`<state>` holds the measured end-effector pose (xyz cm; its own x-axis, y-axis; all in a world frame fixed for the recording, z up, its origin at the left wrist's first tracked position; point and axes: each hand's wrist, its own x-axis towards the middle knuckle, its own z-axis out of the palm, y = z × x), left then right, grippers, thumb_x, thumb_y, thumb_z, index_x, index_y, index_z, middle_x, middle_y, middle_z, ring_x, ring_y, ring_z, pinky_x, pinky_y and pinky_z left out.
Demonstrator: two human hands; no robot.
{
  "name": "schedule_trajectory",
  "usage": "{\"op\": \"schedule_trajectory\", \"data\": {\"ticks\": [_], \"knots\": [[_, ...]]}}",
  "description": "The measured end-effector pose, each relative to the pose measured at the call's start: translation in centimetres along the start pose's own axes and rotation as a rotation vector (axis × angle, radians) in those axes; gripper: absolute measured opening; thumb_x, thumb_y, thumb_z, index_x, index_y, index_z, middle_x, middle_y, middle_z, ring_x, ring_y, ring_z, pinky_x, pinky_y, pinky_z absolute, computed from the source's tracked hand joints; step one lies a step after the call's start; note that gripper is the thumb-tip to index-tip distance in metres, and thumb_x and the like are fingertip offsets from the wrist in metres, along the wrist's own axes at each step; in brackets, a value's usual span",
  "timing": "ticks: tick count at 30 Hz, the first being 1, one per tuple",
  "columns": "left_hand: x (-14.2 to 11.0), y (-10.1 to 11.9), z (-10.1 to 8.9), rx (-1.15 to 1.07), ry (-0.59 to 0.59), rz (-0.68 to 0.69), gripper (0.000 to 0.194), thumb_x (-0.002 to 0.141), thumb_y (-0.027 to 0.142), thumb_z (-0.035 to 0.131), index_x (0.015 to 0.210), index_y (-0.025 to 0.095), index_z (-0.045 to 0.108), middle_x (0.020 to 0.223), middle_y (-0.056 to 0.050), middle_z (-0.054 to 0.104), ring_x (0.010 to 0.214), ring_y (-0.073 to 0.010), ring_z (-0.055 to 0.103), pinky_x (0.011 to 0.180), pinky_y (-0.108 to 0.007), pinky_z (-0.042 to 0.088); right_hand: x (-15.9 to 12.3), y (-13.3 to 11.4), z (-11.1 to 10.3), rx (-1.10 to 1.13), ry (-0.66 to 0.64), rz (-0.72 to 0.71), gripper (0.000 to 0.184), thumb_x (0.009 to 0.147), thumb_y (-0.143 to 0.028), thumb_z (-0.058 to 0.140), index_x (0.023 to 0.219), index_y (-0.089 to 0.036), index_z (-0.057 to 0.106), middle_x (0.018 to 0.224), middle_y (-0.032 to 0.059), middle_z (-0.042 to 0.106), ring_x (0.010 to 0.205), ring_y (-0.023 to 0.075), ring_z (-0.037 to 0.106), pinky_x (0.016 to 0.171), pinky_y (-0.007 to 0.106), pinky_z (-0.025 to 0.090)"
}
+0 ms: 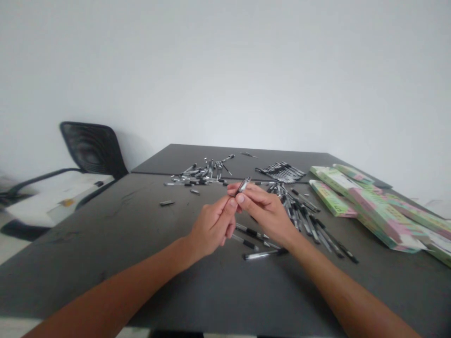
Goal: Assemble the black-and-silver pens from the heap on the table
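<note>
A short black-and-silver pen (243,185) stands up from between the thumb and forefinger of my right hand (264,211). Its lower part is hidden by my fingers. My left hand (213,225) is curled close against my right hand, its fingertips right by the pen. Whether those fingers grip the pen is hidden. Below my hands lie several loose clear-barrelled pens (262,253) with black grips. A spread heap of similar pens (303,216) lies just right of my right hand.
The dark grey table (105,258) also bears a scattered heap of pens (197,176), a neat row of pens (280,172) and a small black pen part (167,203). Green-and-pink cardboard boxes (380,211) lie stacked at right. A black chair (93,150) stands beyond the left edge.
</note>
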<state>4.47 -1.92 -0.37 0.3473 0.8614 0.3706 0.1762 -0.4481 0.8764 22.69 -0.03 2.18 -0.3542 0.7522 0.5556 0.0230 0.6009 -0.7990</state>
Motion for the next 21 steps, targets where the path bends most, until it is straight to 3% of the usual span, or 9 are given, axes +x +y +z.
{"op": "schedule_trajectory", "data": {"ticks": [4, 8, 10, 12, 13, 14, 18, 21], "knots": [[0.1, -0.5, 0.1, -0.047, -0.045, -0.038, 0.056, 0.113, 0.063, 0.032, 0.100, 0.019, 0.063, 0.054, 0.007, 0.061, 0.036, -0.0086, 0.054, 0.041, -0.019, 0.040, 0.1, 0.0, -0.7, 0.027, -0.087, 0.121, 0.032, 0.104, -0.050, 0.065, 0.108, -0.024, 0.083, 0.122, 0.0060, 0.079, 0.100, 0.0184, 0.071, 0.094, 0.035, 0.057], [0.3, -0.9, -0.3, 0.034, -0.064, 0.007, 0.059, 0.114, 0.060, 0.027, 0.123, 0.018, 0.067, 0.065, 0.003, 0.068, 0.049, -0.0114, 0.066, 0.050, -0.021, 0.047, 1.3, 0.6, -3.1, 0.067, 0.139, 0.154, 0.041, 0.104, -0.063, 0.058, 0.112, -0.024, 0.071, 0.112, 0.0066, 0.082, 0.101, 0.0197, 0.074, 0.095, 0.037, 0.057], [0.4, -1.1, -0.7, 0.094, -0.035, 0.055, 0.058, 0.115, 0.058, 0.027, 0.129, 0.018, 0.067, 0.072, 0.002, 0.071, 0.055, -0.0119, 0.068, 0.058, -0.023, 0.050, 2.6, 1.1, -5.2, 0.042, 0.242, 0.167, 0.048, 0.100, -0.072, 0.057, 0.114, -0.026, 0.064, 0.102, 0.0062, 0.082, 0.093, 0.0206, 0.076, 0.088, 0.036, 0.060], [0.5, -1.3, -1.1, 0.147, 0.003, 0.088, 0.057, 0.115, 0.057, 0.027, 0.132, 0.019, 0.067, 0.076, 0.001, 0.073, 0.058, -0.0122, 0.069, 0.064, -0.025, 0.052, 4.3, 1.7, -7.5, -0.217, 0.276, 0.206, 0.061, 0.100, -0.080, 0.045, 0.119, -0.025, 0.062, 0.101, 0.0073, 0.082, 0.082, 0.0189, 0.075, 0.080, 0.033, 0.060], [0.6, -1.3, -1.3, 0.172, 0.019, 0.100, 0.056, 0.115, 0.056, 0.026, 0.132, 0.020, 0.066, 0.078, 0.001, 0.073, 0.059, -0.0124, 0.069, 0.065, -0.025, 0.052, 5.3, 2.1, -8.7, -0.430, 0.240, 0.246, 0.068, 0.102, -0.082, 0.033, 0.122, -0.024, 0.062, 0.102, 0.0072, 0.082, 0.080, 0.0174, 0.075, 0.077, 0.031, 0.059], [0.6, -1.2, -1.5, 0.198, 0.031, 0.110, 0.056, 0.115, 0.055, 0.026, 0.132, 0.020, 0.066, 0.078, 0.001, 0.073, 0.060, -0.0128, 0.069, 0.066, -0.026, 0.052, 6.2, 2.5, -9.8, -0.521, 0.210, 0.280, 0.070, 0.101, -0.082, 0.034, 0.121, -0.022, 0.065, 0.101, 0.0083, 0.082, 0.078, 0.0177, 0.074, 0.075, 0.031, 0.058], [0.6, -0.7, -1.8, 0.311, 0.037, 0.156, 0.053, 0.115, 0.053, 0.028, 0.132, 0.020, 0.066, 0.082, 0.000, 0.074, 0.064, -0.0150, 0.070, 0.065, -0.026, 0.051, 9.3, 5.2, -13.1, -0.798, 0.074, 0.416, 0.059, 0.093, -0.076, 0.061, 0.093, -0.019, 0.079, 0.081, 0.0070, 0.081, 0.075, 0.0206, 0.074, 0.070, 0.029, 0.053], [0.5, -0.2, -1.9, 0.378, 0.024, 0.195, 0.051, 0.115, 0.051, 0.029, 0.131, 0.020, 0.066, 0.080, 0.000, 0.074, 0.065, -0.0159, 0.070, 0.065, -0.027, 0.051, 10.5, 7.6, -14.1, -1.020, -0.020, 0.518, 0.039, 0.089, -0.060, 0.078, 0.087, -0.022, 0.082, 0.083, 0.0072, 0.082, 0.090, 0.0259, 0.078, 0.079, 0.030, 0.053]]}}
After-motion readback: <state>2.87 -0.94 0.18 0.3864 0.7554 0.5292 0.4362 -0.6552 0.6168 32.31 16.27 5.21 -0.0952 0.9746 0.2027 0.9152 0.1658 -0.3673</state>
